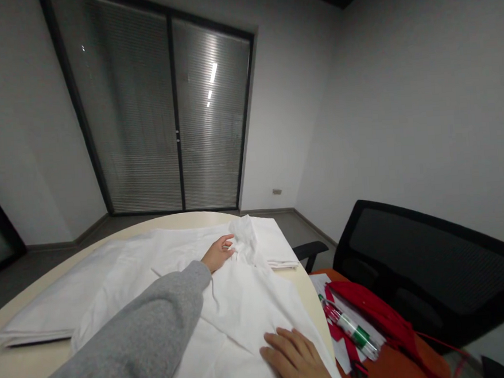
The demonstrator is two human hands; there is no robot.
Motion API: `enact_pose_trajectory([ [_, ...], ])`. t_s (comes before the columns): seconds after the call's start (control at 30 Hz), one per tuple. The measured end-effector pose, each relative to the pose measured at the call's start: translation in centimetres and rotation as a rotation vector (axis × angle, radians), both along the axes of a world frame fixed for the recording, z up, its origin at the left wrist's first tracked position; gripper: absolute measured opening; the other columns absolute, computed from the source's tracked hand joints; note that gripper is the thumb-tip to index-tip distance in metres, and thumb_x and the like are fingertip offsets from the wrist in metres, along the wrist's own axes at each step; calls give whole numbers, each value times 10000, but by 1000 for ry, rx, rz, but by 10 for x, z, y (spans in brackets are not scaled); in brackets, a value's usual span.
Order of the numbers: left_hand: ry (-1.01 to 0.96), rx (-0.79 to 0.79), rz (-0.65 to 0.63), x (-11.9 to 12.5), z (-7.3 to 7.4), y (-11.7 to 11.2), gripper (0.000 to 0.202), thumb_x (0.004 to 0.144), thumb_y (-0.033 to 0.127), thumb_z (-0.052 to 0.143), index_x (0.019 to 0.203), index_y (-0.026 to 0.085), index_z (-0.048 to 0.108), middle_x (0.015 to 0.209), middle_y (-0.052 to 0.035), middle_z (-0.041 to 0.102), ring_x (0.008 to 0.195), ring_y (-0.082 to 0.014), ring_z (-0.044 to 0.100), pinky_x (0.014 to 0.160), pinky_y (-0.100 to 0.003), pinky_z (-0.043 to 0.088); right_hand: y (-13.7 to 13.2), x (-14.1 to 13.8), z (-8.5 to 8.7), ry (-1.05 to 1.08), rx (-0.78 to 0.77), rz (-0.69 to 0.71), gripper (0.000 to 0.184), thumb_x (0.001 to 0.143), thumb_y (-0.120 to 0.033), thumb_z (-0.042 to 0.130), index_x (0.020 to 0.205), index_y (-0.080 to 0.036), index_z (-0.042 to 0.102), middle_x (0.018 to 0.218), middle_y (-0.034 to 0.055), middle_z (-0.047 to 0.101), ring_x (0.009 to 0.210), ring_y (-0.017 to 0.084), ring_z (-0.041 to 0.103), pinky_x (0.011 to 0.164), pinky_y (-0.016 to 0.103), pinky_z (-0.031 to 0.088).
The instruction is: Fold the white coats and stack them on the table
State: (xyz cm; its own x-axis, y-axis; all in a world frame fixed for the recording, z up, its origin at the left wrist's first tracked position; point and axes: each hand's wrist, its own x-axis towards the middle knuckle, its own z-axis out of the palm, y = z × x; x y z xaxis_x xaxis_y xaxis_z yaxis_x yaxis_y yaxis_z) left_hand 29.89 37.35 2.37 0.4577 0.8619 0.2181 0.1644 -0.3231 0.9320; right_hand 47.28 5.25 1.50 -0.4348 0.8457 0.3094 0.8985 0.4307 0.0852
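A white garment (247,304) with thin cords lies spread over the round table, its top gathered into a crumpled, upright fold (245,241). My left hand (219,253), in a grey sleeve, reaches across the cloth to that fold. Its fingers are parted and slightly bent, at the fold's left side; whether they touch it I cannot make out. Near the front edge, my right hand (298,358) rests palm down on the garment with fingers spread. Its wrist is cut off by the frame's bottom.
The cream tabletop (11,321) shows around the cloth. At right stands a black mesh chair (412,258) with an orange seat, holding a red bag (367,302), papers and a clear bottle (352,327) with a green label. Glass doors (177,113) with blinds are beyond.
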Motion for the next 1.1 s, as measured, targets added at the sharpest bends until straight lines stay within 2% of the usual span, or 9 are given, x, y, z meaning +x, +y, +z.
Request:
enact_pose_trajectory([
  [0.13, 125, 94, -5, 3, 14, -10, 560, 796, 316, 737, 1329, 176, 639, 1293, -160, 674, 1078, -275, 674, 986, -412, 508, 6, -17, 46, 87, -210, -96, 793, 825, -311, 737, 1552, -301, 421, 1591, 96, 472, 1387, 352, 504, 1139, 509, 428],
  [0.23, 246, 180, -24, -19, 43, -22, 566, 834, 374, 686, 1363, 177, 635, 1414, -175, 626, 1156, -316, 654, 1063, -444, 460, 30, -29, 86, 143, -221, -106, 717, 892, -310, 669, 1557, -338, 403, 1635, 66, 400, 1469, 324, 402, 1214, 524, 333],
  [0.33, 361, 219, -54, -74, 80, -47, 503, 855, 421, 646, 1308, 206, 683, 1375, -123, 673, 1120, -299, 672, 1063, -426, 463, 78, -29, 108, 162, -135, -167, 583, 960, -336, 594, 1524, -277, 459, 1600, 100, 431, 1428, 299, 442, 1190, 472, 361],
  [0.47, 614, 321, 3, -180, 108, -115, 472, 965, 476, 497, 1330, 233, 671, 1342, -83, 701, 1172, -277, 664, 1087, -422, 460, 156, -14, 101, 197, 24, -437, 611, 1006, -406, 517, 1563, -191, 388, 1514, 191, 478, 1285, 308, 555, 1048, 420, 455],
  [0.53, 740, 381, 126, -227, 103, -163, 457, 990, 451, 473, 1355, 253, 664, 1367, -80, 691, 1261, -291, 625, 1137, -461, 424, 188, -5, 90, 206, 16, -536, 619, 1009, -467, 499, 1545, -171, 410, 1399, 200, 570, 1197, 314, 598, 987, 411, 459],
  [0.6, 815, 381, 211, -261, 84, -210, 450, 979, 459, 528, 1388, 322, 656, 1424, -67, 660, 1319, -323, 595, 1158, -515, 403, 210, 4, 82, 221, -35, -566, 555, 999, -466, 505, 1459, -157, 516, 1275, 190, 653, 1125, 318, 631, 931, 405, 457],
  [0.73, 817, 371, 139, -291, 36, -275, 733, 897, 538, 689, 1550, 509, 358, 1587, 12, 457, 1469, -375, 432, 1224, -624, 277, 235, 18, 76, 280, -106, -502, 422, 965, -327, 516, 1343, -162, 604, 1070, 116, 742, 941, 244, 686, 826, 331, 461],
  [0.87, 809, 390, 228, -296, 16, -293, 772, 927, 558, 652, 1570, 515, 228, 1630, 8, 348, 1493, -393, 370, 1223, -676, 237, 246, 31, 79, 318, -89, -473, 467, 945, -295, 504, 1391, -169, 556, 1007, 83, 740, 903, 226, 676, 801, 309, 455],
  [1.1, 899, 388, 275, -298, 21, -292, 790, 931, 625, 603, 1582, 513, 169, 1660, 6, 281, 1512, -410, 319, 1196, -703, 277, 252, 44, 61, 304, -114, -455, 435, 916, -186, 472, 1329, -134, 596, 1033, 122, 718, 911, 228, 678, 815, 305, 464],
])
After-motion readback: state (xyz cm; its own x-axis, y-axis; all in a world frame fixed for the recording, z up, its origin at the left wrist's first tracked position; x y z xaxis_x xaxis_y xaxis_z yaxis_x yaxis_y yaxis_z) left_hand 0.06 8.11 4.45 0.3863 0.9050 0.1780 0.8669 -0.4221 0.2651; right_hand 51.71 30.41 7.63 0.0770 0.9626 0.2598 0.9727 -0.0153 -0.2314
